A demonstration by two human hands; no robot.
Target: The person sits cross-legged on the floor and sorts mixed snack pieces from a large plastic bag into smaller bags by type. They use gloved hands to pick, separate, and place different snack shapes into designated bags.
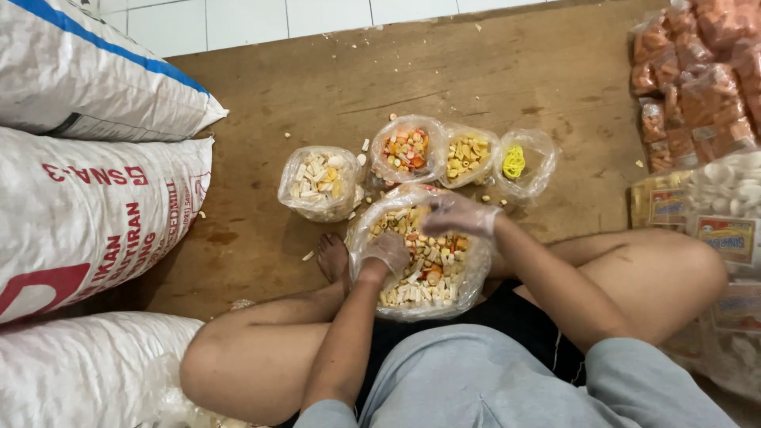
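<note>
Right now, both gloved hands are down in the big open bag of mixed crackers (424, 261) between my crossed legs. My left hand (387, 252) is curled loosely into the pile, fingers buried among the pieces; whether it has closed on anything I cannot tell. My right hand (460, 214) lies flat and spread over the far rim, palm down on the heap, gripping nothing that I can see.

Step, as I judge it: stirring or scooping the mix. Any lift out calls for clearing the soft plastic rim without dragging it over.

Just beyond stand four small open bags in a row: pale sticks (319, 181), orange-and-white pieces (407, 149), yellow pieces (468, 155), and one with yellow rubber bands (515, 162). They sit close together, nearly touching the big bag.

Left: stacked white sacks (87, 206) hem me in. Right: piles of packed orange snack packets (697, 71). Open wooden floor (333, 87) lies beyond the row, scattered with crumbs.
</note>
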